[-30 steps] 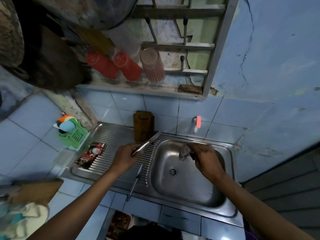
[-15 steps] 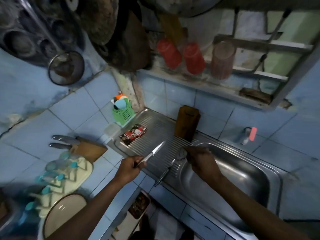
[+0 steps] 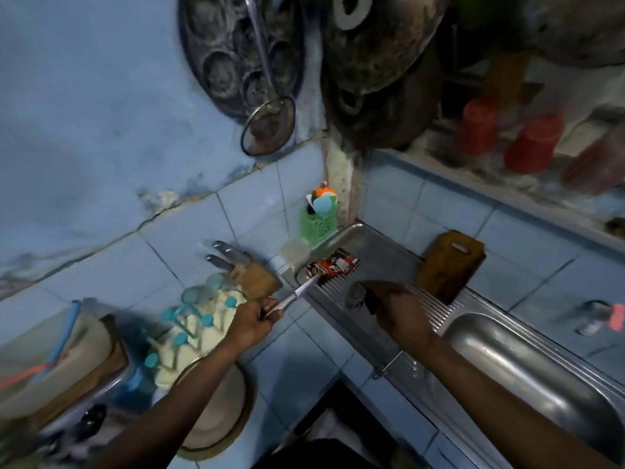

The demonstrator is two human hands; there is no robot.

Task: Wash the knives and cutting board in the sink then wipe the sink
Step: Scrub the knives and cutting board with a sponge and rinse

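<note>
Left hand (image 3: 252, 321) wrapped round the handle of a small kitchen knife (image 3: 293, 295), blade pointing up and away over the near corner of the draining board (image 3: 375, 265), tip close to a red-and-black sachet (image 3: 333, 263). Right hand (image 3: 394, 308) curled on a dark scouring pad (image 3: 355, 296), held over the ribbed part of the board.

Largest first. Steel sink (image 3: 527, 363) at lower right: rigid, fixed, probably wet and slick; wiped flat-handed with a cloth, no grip wanted. Wooden cutting board (image 3: 451, 264) propped on end against the tiled wall behind the ribs: stiff, likely the heaviest loose piece, greasy-slippery once soaped; best taken by a long edge or through the slot near its top. Knife block (image 3: 255, 279) on the tiled surface to the left, two steel handles (image 3: 226, 255) sticking out of it: heavy enough to stay put, not part of the wash.

Held knife: light, stiff, thin, sharp along one edge; held by the handle only, pad drawn along from the spine side, away from the fingers. Wet steel handle likely to slide, so a full fist sounder than a pinch. Second knife (image 3: 389, 362) lying at the front lip of the board, partly hidden under the right forearm; same handling, handle end lifted first. Scouring pad: soft, light, squeezable, no care wanted.
</note>
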